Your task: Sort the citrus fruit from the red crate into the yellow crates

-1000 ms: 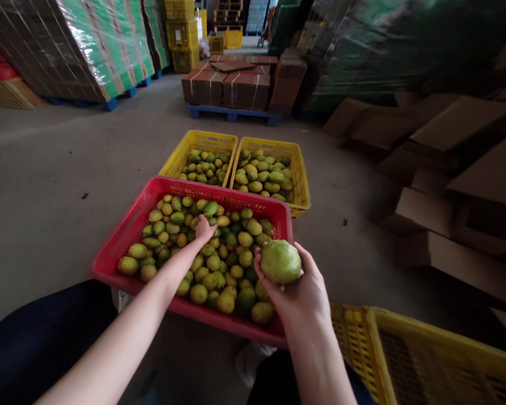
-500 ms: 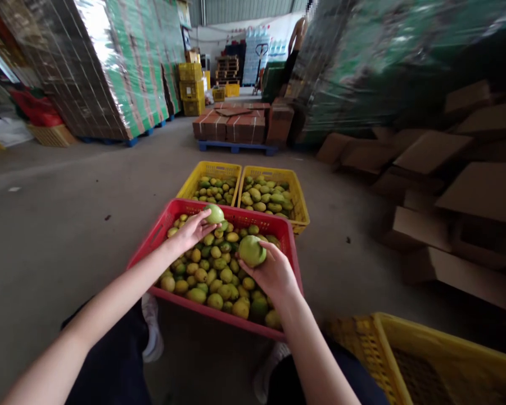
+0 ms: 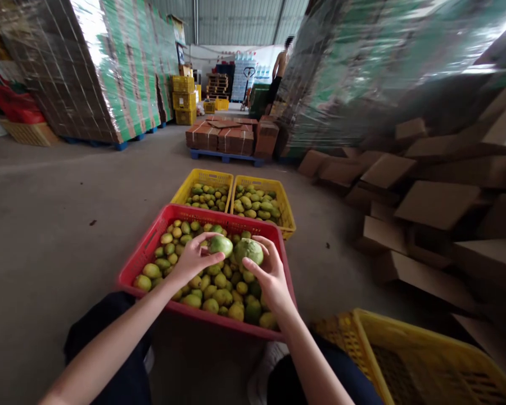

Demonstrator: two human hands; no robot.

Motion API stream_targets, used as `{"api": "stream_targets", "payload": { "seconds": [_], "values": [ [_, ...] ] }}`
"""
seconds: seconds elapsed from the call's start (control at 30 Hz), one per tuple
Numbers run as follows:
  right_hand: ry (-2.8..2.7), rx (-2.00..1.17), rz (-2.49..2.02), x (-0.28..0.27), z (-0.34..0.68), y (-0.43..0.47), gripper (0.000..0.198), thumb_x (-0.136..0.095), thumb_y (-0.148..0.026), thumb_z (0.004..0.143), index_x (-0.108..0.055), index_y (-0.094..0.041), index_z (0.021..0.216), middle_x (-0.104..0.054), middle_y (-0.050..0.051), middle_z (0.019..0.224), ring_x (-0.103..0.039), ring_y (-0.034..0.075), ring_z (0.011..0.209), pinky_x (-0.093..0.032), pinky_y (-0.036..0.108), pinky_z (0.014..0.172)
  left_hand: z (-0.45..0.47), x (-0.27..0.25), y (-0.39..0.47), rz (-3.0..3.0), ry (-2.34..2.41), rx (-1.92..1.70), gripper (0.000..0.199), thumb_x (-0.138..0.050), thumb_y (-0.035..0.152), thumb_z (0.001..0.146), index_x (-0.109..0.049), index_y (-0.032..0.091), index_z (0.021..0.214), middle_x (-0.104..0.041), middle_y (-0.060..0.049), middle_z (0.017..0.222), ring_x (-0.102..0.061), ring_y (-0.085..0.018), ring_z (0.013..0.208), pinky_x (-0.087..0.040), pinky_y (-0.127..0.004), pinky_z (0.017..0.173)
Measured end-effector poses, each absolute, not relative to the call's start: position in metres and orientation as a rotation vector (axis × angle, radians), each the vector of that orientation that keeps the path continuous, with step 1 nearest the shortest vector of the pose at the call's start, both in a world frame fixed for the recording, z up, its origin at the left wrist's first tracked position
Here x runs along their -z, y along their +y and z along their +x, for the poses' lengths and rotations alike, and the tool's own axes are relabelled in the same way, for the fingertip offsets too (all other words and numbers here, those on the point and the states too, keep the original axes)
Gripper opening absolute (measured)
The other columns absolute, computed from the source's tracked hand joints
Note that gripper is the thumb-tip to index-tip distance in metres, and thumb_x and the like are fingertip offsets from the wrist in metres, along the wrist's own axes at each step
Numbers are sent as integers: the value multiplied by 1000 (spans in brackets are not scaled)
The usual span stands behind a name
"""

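My left hand [image 3: 195,260] is closed round a smooth pale-green lemon [image 3: 221,246], thumb below and fingers behind it. Just to the right, my right hand [image 3: 276,280] grips a larger, bumpy green lemon [image 3: 248,251] between thumb and fingers. The two fruits are side by side with a small gap. Both are held above a red crate [image 3: 223,323], which is filled with yellow and green lemons [image 3: 211,305]. My forearms and hands hide part of the crate's contents.
Beyond the red crate stand two yellow crates [image 3: 287,209] holding more fruit. Another yellow crate [image 3: 362,349] is at the lower right. Cardboard boxes [image 3: 438,202] are heaped on the right. Farther back are a blue pallet [image 3: 225,157] with strapped cardboard and a person [image 3: 280,64].
My left hand has come down and toward me with its lemon, now beside the other fruit. My right hand has turned its lemon, showing a bumpy side. The camera view has shifted slightly.
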State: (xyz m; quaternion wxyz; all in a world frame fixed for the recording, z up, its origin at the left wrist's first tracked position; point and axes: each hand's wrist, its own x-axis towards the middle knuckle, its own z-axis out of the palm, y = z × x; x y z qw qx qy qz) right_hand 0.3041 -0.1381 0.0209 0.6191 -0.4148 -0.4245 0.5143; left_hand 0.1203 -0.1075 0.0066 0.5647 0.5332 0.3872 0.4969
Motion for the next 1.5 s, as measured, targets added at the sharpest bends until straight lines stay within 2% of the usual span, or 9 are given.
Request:
{"api": "stream_targets", "payload": {
  "seconds": [0.1,0.27,0.4,0.57,0.7,1.0,1.23,1.4,1.5],
  "values": [
    [-1104,-1136,-968,-23,302,-138,52,-79,-18,61,-62,-26,109,-66,2,114,-60,19,105,-45,34,96,120,-8,-108,1312,870,-1164,47,-78,33,64,-61,21,107,-67,-4,99,-65,-17,85,-51,-27,76],
    [-1227,-1106,-969,-28,294,-139,60,-81,-16,57,-63,-25,114,-63,3,123,-55,24,116,-40,39,104,112,-10,-106,1357,923,-1332,53,-81,40,58,-57,20,101,-65,-5,101,-63,-16,84,-51,-27,75],
    [-1248,-932,-967,-30,291,-142,61,-83,-11,50,-65,-25,107,-66,4,114,-58,24,112,-41,41,103,101,-16,-111,1816,1022,-1379,50,-83,35,57,-58,22,98,-66,-6,102,-63,-17,82,-51,-30,77],
    [-1321,-740,-947,-28,289,-142,56,-83,-10,52,-63,-28,101,-66,3,114,-59,24,111,-40,42,103,95,-21,-119,2186,987,-1512,46,-81,30,62,-55,24,99,-67,-7,106,-62,-22,101,-48,-36,90],
    [-1402,-655,-928,-20,287,-140,52,-79,-11,59,-61,-30,103,-64,2,119,-57,22,115,-39,43,105,94,-19,-117,2249,975,-1537,46,-80,30,65,-53,24,101,-67,-8,106,-63,-22,102,-49,-36,91],
    [-1371,-653,-882,-14,285,-141,55,-80,-12,58,-57,-31,105,-62,2,122,-54,23,118,-37,46,106,92,-17,-115,2348,894,-1530,48,-79,26,67,-51,24,107,-65,-8,109,-61,-22,105,-49,-36,92],
    [-1520,-414,-806,0,286,-136,63,-77,-14,64,-49,-28,118,-61,7,124,-57,25,115,-46,48,99,87,-16,-115,2578,960,-1437,58,-71,31,76,-47,24,129,-63,-9,116,-60,-22,108,-48,-35,95],
    [-1598,-313,-802,0,287,-136,66,-75,-16,68,-46,-29,125,-59,7,125,-56,25,116,-46,46,99,84,-22,-114,2548,939,-1412,48,-71,33,75,-57,25,120,-64,-8,112,-61,-21,104,-48,-34,93],
    [-1525,-499,-926,-8,286,-137,66,-80,-23,63,-50,-26,121,-63,7,118,-59,25,109,-49,42,94,89,-21,-114,2297,1021,-1402,50,-78,35,66,-64,24,113,-66,-7,104,-62,-22,98,-50,-32,87]
  ]
}}
